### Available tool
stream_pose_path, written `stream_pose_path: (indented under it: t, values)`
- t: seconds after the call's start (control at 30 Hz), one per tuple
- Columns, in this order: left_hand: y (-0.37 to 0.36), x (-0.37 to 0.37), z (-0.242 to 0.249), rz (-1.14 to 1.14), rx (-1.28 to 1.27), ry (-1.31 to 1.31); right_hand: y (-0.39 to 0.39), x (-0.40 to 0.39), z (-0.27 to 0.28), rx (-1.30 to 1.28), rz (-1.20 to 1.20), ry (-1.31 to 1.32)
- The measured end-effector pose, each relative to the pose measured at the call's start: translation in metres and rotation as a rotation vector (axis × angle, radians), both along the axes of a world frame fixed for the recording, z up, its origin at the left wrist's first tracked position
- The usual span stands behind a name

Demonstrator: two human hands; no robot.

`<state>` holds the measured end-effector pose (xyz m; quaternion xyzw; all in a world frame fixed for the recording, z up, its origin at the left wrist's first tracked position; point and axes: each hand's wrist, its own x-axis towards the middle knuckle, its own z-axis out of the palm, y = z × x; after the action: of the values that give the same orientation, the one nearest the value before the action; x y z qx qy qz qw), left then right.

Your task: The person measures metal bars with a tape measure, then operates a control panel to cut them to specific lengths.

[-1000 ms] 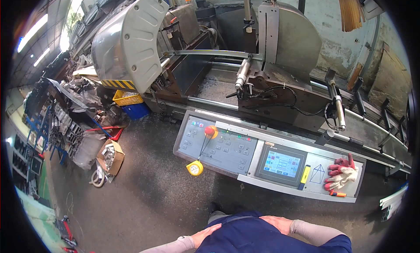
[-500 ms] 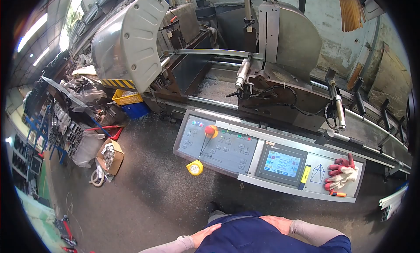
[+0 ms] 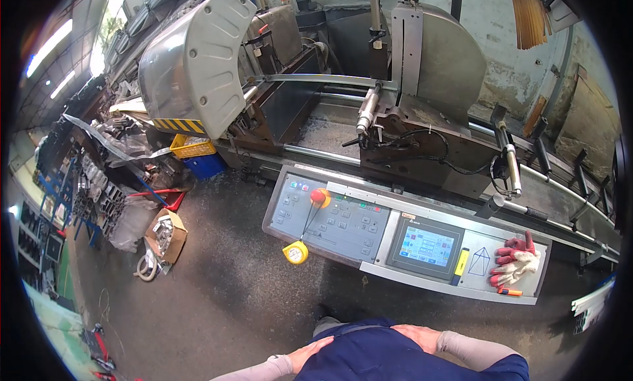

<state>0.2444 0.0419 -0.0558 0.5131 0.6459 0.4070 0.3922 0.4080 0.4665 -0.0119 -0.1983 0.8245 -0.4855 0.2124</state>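
My left hand (image 3: 308, 354) rests against the left side of my dark blue top (image 3: 369, 351), near the waist. On the other side, my right hand (image 3: 420, 337) lies flat on the same cloth. Both hands look empty, though their fingertips are partly hidden. In front stands a control panel (image 3: 316, 226) with a lit touchscreen (image 3: 425, 247), a red knob (image 3: 318, 196) and a yellow tape measure (image 3: 295, 252) hanging from it. A yellow marker (image 3: 461, 266), red and white gloves (image 3: 516, 261) and an orange cutter (image 3: 510, 292) lie on its right part.
Behind the panel is a machine with a clear guard (image 3: 168, 71) and a metal bar (image 3: 326, 80) across it. At the left are a yellow crate (image 3: 191, 147), a blue bin (image 3: 204, 165), a cardboard box (image 3: 173, 239) and piled metal profiles (image 3: 99, 200).
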Motion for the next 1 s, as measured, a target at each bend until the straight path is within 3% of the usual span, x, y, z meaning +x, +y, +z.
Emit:
stream_pose_path:
  t: [1.0]
  values:
    - [-0.0058, -0.0005, -0.0055, -0.003, 0.008, 0.009, -0.0040, 0.0004, -0.0028, 0.005, 0.004, -0.004]
